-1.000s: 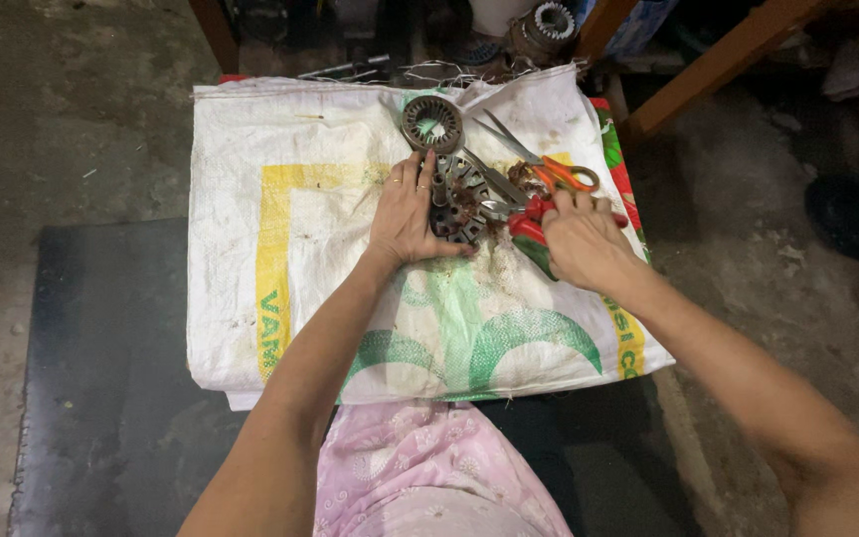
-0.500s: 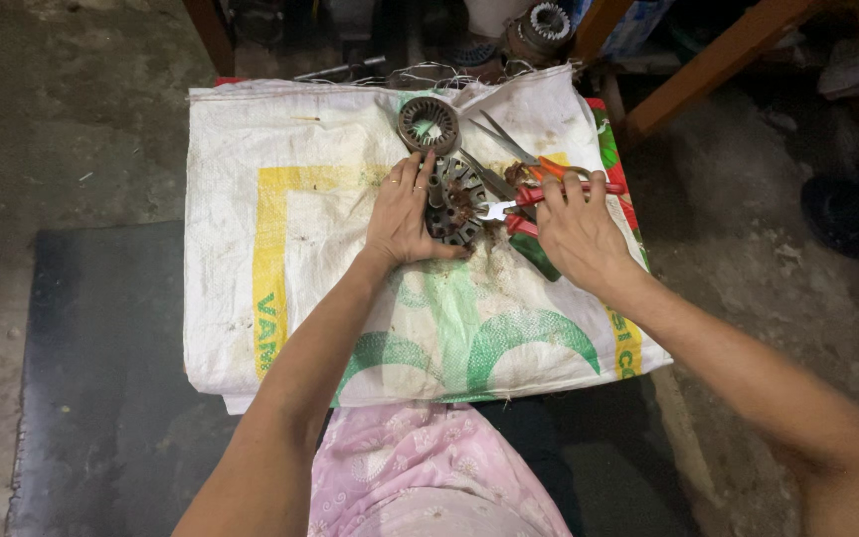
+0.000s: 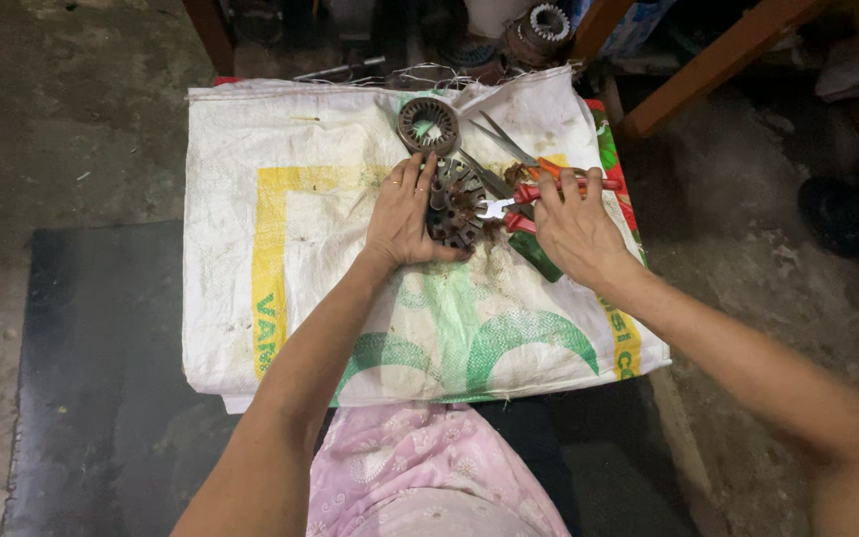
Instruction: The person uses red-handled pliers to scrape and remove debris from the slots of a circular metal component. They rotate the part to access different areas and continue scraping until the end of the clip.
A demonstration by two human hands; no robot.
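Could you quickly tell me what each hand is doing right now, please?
Left hand: closed around the slotted metal core, steadying it.
Right hand: gripping the red-handled pliers, tip at the core.

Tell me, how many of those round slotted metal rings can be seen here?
3. One stator ring under the left hand, one beyond it on the woven sack, one off the sack at the top edge. Others may be hidden.

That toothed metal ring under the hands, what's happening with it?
A person steadies a rusty toothed metal ring with the left hand on a white woven sack. The right hand grips red-handled pliers, their tip at the ring's edge. A second metal ring lies just beyond, beside orange-handled scissors.
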